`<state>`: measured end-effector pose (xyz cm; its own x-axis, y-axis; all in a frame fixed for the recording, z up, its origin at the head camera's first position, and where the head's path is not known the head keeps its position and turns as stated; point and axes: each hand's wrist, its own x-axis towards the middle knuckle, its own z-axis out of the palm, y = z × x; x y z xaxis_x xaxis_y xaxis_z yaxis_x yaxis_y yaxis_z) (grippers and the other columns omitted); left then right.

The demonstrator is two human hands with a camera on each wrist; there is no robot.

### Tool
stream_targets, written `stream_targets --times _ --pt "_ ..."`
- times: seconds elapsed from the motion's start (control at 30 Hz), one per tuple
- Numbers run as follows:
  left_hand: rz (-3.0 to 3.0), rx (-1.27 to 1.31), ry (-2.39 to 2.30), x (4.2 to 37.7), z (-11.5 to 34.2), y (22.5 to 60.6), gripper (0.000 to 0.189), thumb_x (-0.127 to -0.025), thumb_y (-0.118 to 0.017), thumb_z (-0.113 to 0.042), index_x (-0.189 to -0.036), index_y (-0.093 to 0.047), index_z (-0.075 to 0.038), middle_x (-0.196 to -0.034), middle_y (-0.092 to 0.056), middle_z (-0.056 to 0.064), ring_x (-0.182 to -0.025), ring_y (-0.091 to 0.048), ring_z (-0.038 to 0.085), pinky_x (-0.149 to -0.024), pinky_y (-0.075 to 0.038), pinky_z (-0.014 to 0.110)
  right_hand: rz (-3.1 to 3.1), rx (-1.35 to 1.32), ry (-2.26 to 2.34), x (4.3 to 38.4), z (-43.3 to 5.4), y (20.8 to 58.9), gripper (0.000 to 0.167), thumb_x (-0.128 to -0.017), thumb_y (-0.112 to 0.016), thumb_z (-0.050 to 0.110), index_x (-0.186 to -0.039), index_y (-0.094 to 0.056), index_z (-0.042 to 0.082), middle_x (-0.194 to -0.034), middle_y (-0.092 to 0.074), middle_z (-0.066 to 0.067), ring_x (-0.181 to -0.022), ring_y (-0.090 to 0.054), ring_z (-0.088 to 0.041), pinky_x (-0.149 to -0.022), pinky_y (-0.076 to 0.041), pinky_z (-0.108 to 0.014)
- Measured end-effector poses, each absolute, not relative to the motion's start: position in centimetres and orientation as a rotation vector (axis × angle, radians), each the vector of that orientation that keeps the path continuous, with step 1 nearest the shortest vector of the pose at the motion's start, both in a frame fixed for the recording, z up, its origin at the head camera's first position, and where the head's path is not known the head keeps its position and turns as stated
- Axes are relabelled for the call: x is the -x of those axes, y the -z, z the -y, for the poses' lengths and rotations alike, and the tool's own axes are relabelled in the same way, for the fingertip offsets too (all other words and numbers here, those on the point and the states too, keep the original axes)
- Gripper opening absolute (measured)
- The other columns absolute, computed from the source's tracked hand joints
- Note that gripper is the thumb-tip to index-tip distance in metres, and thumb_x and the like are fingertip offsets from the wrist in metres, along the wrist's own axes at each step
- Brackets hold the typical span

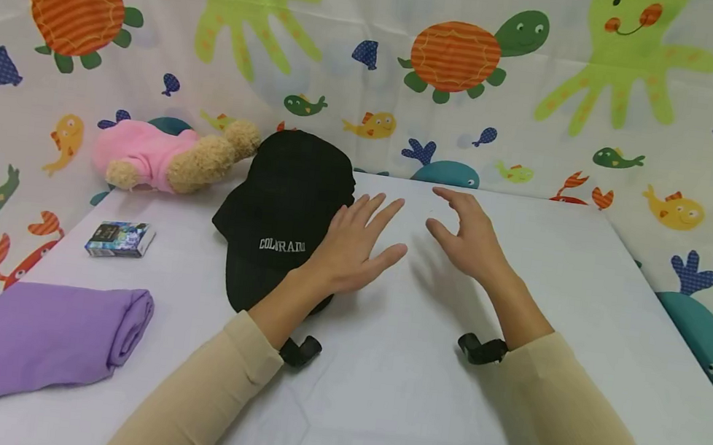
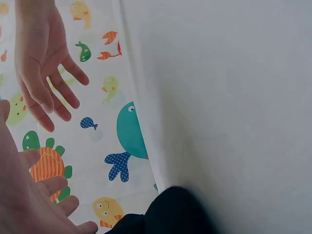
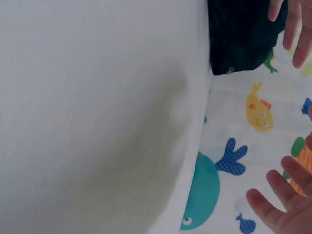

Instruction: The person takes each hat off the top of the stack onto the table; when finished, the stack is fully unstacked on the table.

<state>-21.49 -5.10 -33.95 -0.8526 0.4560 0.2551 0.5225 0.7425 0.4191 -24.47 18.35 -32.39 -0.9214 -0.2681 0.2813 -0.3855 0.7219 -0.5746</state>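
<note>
A white cloth printed with sea animals [image 1: 242, 129] hung behind and at the sides of a table [image 1: 385, 431] with a white top. Over the table reached a person's two arms in tan sleeves [image 1: 578, 424]. A folded purple cloth [image 1: 45, 345] lay at the near left, its rolled edge facing right. Right of it and farther back was a black cap [image 1: 294, 193] lettered COLORADO, left of the table's middle. A soft toy [image 1: 172, 161] in pink clothing lay on its side at the back left, one furry limb reaching to the cap's edge. The left hand [image 1: 355, 250] was above the cap's right edge, fingers spread and thumb apart; whether it touched the cap I cannot tell. The right hand [image 1: 472, 237], well apart from the cap, had its fingers loosely extended, thumb separate, holding nothing. A small patterned box [image 1: 120, 239] lay between toy and purple cloth. Smallest were the black wrist devices [image 1: 481, 349], one per wrist.
</note>
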Motion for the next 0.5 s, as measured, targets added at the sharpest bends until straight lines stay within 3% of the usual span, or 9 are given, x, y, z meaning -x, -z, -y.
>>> stream_targets --times 0.23,0.5 --pt "2.748 0.792 0.927 20.8 5.7 34.1 0.068 -0.104 -0.042 -0.055 -0.164 -0.029 -0.026 -0.168 -0.03 0.009 -0.156 -0.027 0.03 -0.127 -0.021 0.06 2.664 -0.515 -1.149 24.4 -17.6 32.3 0.05 -0.104 -0.06 0.022 -0.151 -0.05 0.01 -0.154 -0.049 -0.016 -0.14 -0.05 -0.037 -0.11 -0.048 -0.058" --pt "2.736 0.744 1.127 20.0 7.0 34.3 0.066 -0.105 -0.05 -0.048 -0.164 -0.03 -0.027 -0.164 -0.038 0.002 -0.152 -0.035 0.021 -0.126 -0.03 0.052 2.613 -0.491 -1.299 24.4 -16.7 32.4 0.045 -0.104 -0.059 0.022 -0.147 -0.054 0.01 -0.149 -0.055 -0.014 -0.137 -0.053 -0.033 -0.111 -0.048 -0.055"
